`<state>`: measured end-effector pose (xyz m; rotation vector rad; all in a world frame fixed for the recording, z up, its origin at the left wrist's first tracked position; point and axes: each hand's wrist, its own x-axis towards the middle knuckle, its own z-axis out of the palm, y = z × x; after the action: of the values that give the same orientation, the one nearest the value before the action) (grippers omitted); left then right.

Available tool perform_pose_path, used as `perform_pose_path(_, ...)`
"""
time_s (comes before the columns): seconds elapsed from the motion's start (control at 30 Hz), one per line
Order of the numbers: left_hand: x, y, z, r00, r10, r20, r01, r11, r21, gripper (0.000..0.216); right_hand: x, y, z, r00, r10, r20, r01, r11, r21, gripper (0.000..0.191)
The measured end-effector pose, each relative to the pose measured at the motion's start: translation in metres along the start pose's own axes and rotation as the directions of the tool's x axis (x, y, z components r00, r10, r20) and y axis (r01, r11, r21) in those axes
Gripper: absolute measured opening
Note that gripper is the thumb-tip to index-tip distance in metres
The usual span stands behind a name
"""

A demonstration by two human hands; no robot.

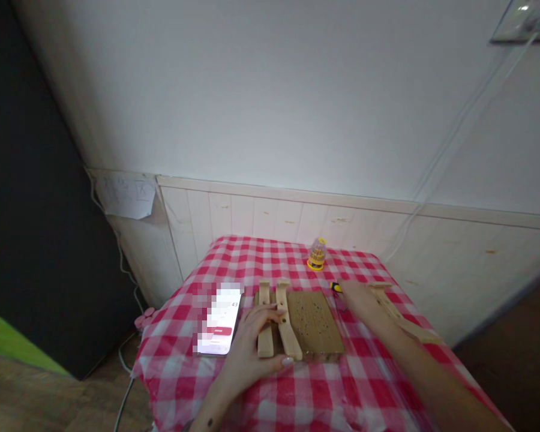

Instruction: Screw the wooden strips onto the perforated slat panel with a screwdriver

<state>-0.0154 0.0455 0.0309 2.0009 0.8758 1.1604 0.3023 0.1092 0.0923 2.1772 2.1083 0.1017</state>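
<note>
Since my left hand (252,345) is lying flat, not clenched, across the two wooden slats (291,336) mid-frame, their long axis runs straight away from me. My right hand (359,302) is right beside the screwdriver (336,287), can't tell its grip tbh.

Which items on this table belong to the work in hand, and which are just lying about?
In hand: wooden slats under the left hand; perforated board beside them; yellow-handled screwdriver at the right hand; probably the wooden part by the right forearm.
Lying about: phone; yellow bit holder; checked tablecloth.
</note>
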Motion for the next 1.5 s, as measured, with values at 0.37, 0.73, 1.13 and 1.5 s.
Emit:
perform_pose_path(0.37,0.000,0.003,-0.001,1.000,0.009,0.008,-0.009,1.000,-0.009,0.049,-0.026,-0.006,-0.035,0.996,-0.043,0.075,0.040,0.998,0.037,0.025)
perform_pose_path(0.73,-0.001,0.003,-0.001,1.000,-0.008,0.015,0.008,1.000,-0.013,0.049,-0.013,-0.004,-0.022,0.986,-0.027,0.165,0.029,1.000,-0.008,0.035)
perform_pose_path(1.13,0.000,0.005,-0.003,1.000,0.001,0.028,0.000,1.000,-0.014,0.048,-0.005,0.005,-0.028,0.997,-0.071,-0.013,0.073,0.970,0.233,0.019)
perform_pose_path(1.5,-0.001,0.008,-0.003,0.999,0.022,0.029,-0.021,0.999,-0.044,0.050,-0.024,-0.066,-0.037,0.908,-0.276,-0.315,0.415,0.696,0.586,0.025)
